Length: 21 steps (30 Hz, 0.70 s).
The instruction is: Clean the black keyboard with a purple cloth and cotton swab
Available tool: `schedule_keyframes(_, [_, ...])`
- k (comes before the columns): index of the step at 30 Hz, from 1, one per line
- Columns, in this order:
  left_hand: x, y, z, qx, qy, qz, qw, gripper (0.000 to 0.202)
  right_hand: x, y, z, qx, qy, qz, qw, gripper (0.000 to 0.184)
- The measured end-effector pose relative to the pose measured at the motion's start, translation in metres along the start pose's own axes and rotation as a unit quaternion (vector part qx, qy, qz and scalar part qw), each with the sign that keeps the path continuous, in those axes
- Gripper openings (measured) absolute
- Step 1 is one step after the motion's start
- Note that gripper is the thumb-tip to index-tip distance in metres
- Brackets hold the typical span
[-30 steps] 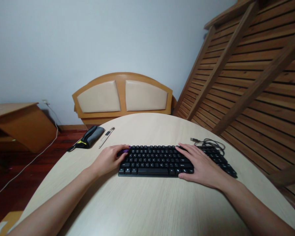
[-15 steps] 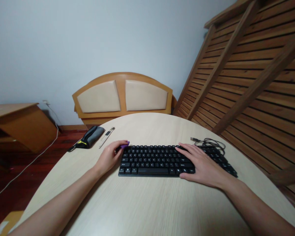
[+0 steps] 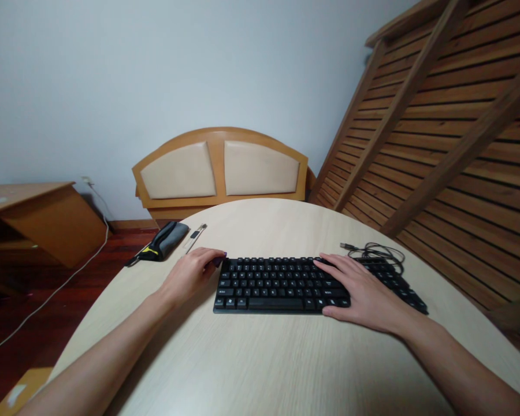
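A black keyboard (image 3: pixel 281 284) lies flat on the round table. My left hand (image 3: pixel 195 267) is closed at the keyboard's back left corner. Its fingers pinch a small purple thing (image 3: pixel 219 260), mostly hidden by them, so its kind does not show. My right hand (image 3: pixel 359 289) rests spread over the keyboard's right part, thumb at the front edge and fingertips near the back row. It covers some of the keys there. Behind that hand, on the keyboard's far right, lies a coiled black USB cable (image 3: pixel 379 252).
A grey and black cloth pouch (image 3: pixel 167 240) with a yellow patch lies at the pale round table's (image 3: pixel 251 358) left edge. Beside it is a slim pale tool (image 3: pixel 196 236) with a dark slider. A padded headboard (image 3: pixel 221 167) stands behind; wooden slats (image 3: pixel 442 133) lean at the right.
The view has shifted slightly, moving the scene rightward. My left hand has drawn a little left from the keyboard corner, and less of the purple thing shows. My right hand stays on the keys.
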State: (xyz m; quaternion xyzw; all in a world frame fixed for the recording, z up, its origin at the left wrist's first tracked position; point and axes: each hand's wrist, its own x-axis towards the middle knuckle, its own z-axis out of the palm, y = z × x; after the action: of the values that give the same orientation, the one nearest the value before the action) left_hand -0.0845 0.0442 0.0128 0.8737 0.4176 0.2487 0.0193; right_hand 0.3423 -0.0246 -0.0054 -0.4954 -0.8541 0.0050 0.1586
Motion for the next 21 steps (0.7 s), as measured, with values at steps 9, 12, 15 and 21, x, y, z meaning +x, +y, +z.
schedule_keyframes(9, [-0.0016, 0.0057, 0.0000, 0.005, -0.034, -0.009, 0.999, 0.030, -0.0009, -0.0027, -0.0024, -0.002, -0.008, 0.013, 1.000, 0.089])
schedule_keyframes(12, [-0.0020, 0.0052, 0.0035, -0.001, -0.006, 0.003, 1.000, 0.032, -0.0014, -0.0043, -0.0042, -0.002, -0.011, 0.016, 1.000, 0.089])
schedule_keyframes(15, [-0.0014, 0.0026, 0.0068, -0.020, -0.011, 0.035, 0.999, 0.035, -0.0017, -0.0055, -0.0060, -0.006, -0.019, 0.019, 1.000, 0.089])
schedule_keyframes(21, [-0.0002, 0.0032, -0.0025, -0.007, -0.055, 0.051, 0.997, 0.033, -0.0013, -0.0065, -0.0075, -0.008, -0.023, 0.020, 0.999, 0.090])
